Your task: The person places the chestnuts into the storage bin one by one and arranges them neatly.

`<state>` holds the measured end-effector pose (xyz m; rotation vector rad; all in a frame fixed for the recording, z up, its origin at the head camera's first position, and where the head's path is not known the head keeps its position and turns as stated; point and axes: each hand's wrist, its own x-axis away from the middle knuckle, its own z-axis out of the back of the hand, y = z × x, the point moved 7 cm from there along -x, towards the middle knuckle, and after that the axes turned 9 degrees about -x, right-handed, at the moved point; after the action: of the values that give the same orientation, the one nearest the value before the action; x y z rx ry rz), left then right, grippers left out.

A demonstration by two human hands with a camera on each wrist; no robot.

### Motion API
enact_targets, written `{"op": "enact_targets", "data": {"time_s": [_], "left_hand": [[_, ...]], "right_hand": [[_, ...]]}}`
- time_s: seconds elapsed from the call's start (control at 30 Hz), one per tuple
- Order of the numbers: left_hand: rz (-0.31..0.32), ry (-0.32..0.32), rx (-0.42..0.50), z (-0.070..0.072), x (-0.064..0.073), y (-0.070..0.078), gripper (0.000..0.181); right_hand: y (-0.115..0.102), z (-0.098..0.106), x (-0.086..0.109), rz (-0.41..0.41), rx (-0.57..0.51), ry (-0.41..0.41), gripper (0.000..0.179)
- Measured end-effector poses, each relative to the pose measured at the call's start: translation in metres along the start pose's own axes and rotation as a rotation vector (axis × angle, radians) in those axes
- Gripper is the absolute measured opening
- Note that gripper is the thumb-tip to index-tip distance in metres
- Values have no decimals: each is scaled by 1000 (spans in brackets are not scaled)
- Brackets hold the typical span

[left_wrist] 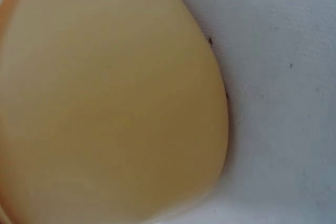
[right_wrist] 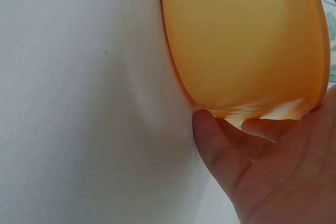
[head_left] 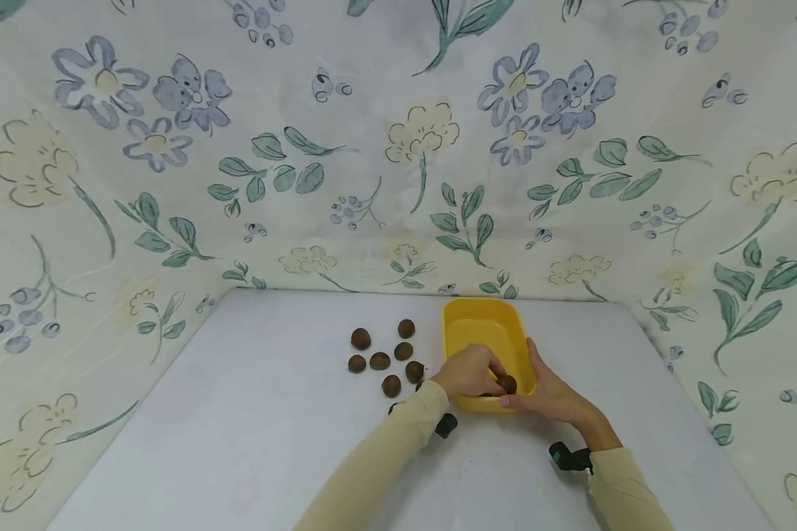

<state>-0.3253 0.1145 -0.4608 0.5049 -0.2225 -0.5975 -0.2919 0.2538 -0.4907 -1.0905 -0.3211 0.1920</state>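
Observation:
A yellow plastic container (head_left: 485, 310) stands on the white table, its wall (right_wrist: 241, 40) filling much of both wrist views. My left hand (head_left: 470, 370) reaches over its left rim, fingertips bent down around a brown chestnut (head_left: 507, 384) near the front right corner inside. Part of another dark chestnut shows beneath that hand. My right hand (head_left: 558, 398) grips the container at the front right corner, thumb at the front and fingers along the right side. In the right wrist view, the right hand's fingers (right_wrist: 215, 145) touch the container's outer wall. The left wrist view shows no fingers clearly.
Several loose chestnuts (head_left: 380, 361) lie on the table (head_left: 252, 413) left of the container, some partly behind the left forearm. Black wrist cameras (head_left: 571, 456) sit on both wrists. A floral cloth (head_left: 372, 184) rises behind and beside the table.

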Motion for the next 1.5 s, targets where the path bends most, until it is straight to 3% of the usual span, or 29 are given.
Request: {"op": "enact_targets", "data": {"time_s": [0.57,0.83,0.97,1.1,1.23,1.5], "left_hand": [[27,-73,-73,-7,1,3,14],[34,-68,-96,-8,1,2,17],[8,-36,-107,-4,6,3,25],[-16,26,-38,9,16,3,33],[-16,103,48,32,29,-3,35],[34,261,128,84,65,-36,32]], "right_hand": [[1,0,-1,-8,12,12,139],[-1,-1,0,25,-22,17,136],[-1,-3,2,25,-15,2,136],[0,-4,3,-12,5,-1,137],[0,-2,3,-26,21,9,137],[-3,0,2,-21,45,20,139]]}}
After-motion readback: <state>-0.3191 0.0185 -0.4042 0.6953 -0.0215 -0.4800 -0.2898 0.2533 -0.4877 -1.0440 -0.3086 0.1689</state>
